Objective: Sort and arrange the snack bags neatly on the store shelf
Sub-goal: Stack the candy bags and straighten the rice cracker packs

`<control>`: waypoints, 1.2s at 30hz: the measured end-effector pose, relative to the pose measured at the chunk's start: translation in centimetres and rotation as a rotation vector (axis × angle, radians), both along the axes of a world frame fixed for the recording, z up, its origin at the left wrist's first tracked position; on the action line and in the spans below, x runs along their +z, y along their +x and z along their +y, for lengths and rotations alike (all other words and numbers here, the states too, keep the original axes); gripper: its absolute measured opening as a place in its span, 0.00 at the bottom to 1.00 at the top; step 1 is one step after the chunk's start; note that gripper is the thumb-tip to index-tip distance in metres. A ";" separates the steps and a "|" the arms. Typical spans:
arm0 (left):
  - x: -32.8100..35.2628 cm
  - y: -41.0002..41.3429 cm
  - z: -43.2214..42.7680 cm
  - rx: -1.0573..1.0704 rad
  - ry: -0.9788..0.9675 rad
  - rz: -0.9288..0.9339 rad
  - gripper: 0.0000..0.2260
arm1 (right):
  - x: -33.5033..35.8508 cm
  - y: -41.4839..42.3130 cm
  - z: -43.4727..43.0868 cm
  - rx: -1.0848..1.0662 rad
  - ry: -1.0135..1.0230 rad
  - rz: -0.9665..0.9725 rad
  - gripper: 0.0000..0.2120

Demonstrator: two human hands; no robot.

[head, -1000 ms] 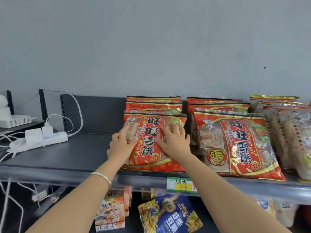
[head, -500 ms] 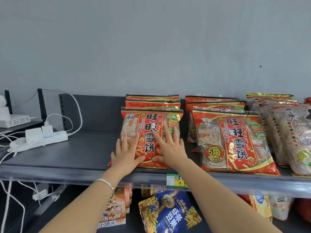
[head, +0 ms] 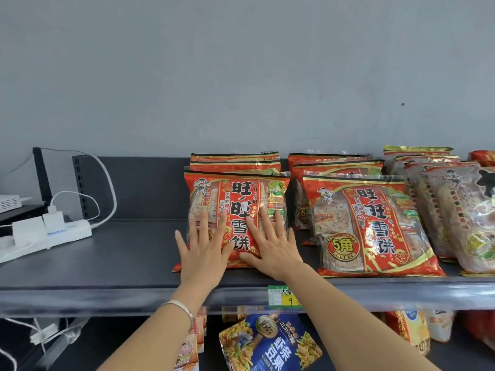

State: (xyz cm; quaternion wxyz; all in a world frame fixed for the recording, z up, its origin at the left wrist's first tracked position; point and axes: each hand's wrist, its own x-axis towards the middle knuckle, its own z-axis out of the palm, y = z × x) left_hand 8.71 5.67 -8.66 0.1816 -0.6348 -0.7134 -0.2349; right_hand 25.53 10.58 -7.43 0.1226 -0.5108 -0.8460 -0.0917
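A red snack bag (head: 235,191) with black lettering stands nearly upright at the front of a row of like bags on the dark shelf (head: 115,261). My left hand (head: 203,247) lies flat on its lower left part, fingers straight and spread. My right hand (head: 273,245) presses flat on its lower right part, fingers straight too. To the right, a second row of red bags (head: 372,226) leans back, its front bag showing a round yellow price mark. Further right stand paler bags (head: 460,215) in a third row.
A white power strip (head: 51,234) with plugs and cables lies on the shelf's left part. A price tag (head: 281,297) hangs on the shelf's front rail. On the lower shelf are a blue snack bag (head: 270,344) and other packets. A grey wall rises behind.
The front red bag has been pushed back and tipped more upright against its row. Both hands slid down to its lower part and flattened.
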 end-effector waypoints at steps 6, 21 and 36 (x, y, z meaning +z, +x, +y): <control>0.0 -0.1 0.2 -0.077 -0.138 0.083 0.29 | 0.5 0.5 -0.7 0.019 -0.068 0.015 0.36; 2.1 3.2 -1.2 -0.170 -0.087 0.047 0.27 | 2.4 5.3 -2.6 -0.249 0.149 0.165 0.27; 1.8 13.3 0.8 -0.333 -0.316 0.169 0.30 | 2.1 11.3 -2.5 -0.558 -0.155 0.417 0.45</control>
